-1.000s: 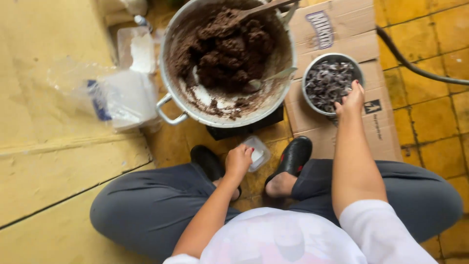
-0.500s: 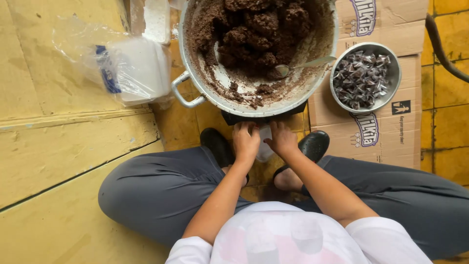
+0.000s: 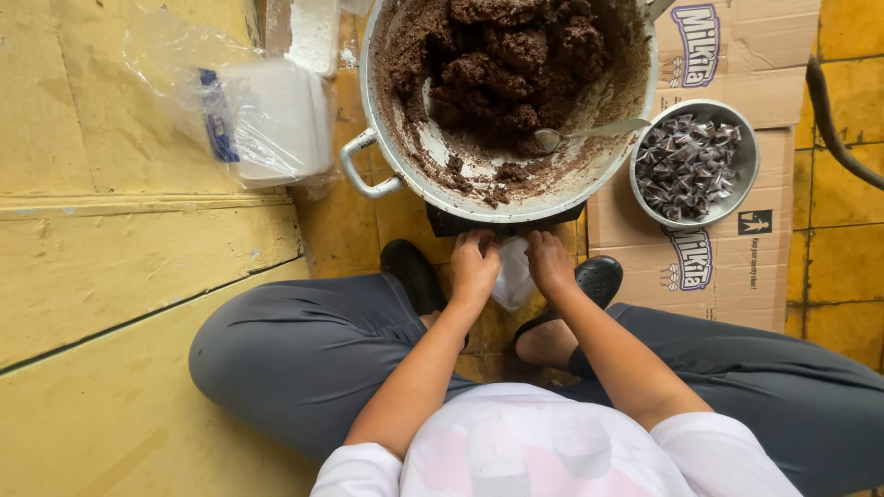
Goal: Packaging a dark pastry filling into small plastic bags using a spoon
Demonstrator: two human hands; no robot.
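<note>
My left hand (image 3: pixel 474 265) and my right hand (image 3: pixel 550 261) meet just below the rim of a big metal pot (image 3: pixel 396 156). Both pinch a small clear plastic wrapper (image 3: pixel 512 273) between them. The pot holds a lumpy dark brown mixture (image 3: pixel 516 55), and a metal spoon (image 3: pixel 571 135) rests inside on the right. To the right, a small metal bowl (image 3: pixel 744 170) is filled with several dark wrapped pieces (image 3: pixel 686 166). I sit with grey trousers (image 3: pixel 295 350) and black shoes (image 3: pixel 412 271) under my arms.
Flattened cardboard (image 3: pixel 727 267) lies under the small bowl on yellow floor tiles (image 3: pixel 843 267). A clear plastic bag with white containers (image 3: pixel 267 120) sits left of the pot. A yellow wooden surface (image 3: pixel 110 276) fills the left. A dark hose (image 3: pixel 833 129) curves at the right edge.
My right hand left the small bowl and came back to meet my left hand on the clear wrapper. The view shifted so the pot sits higher in the frame.
</note>
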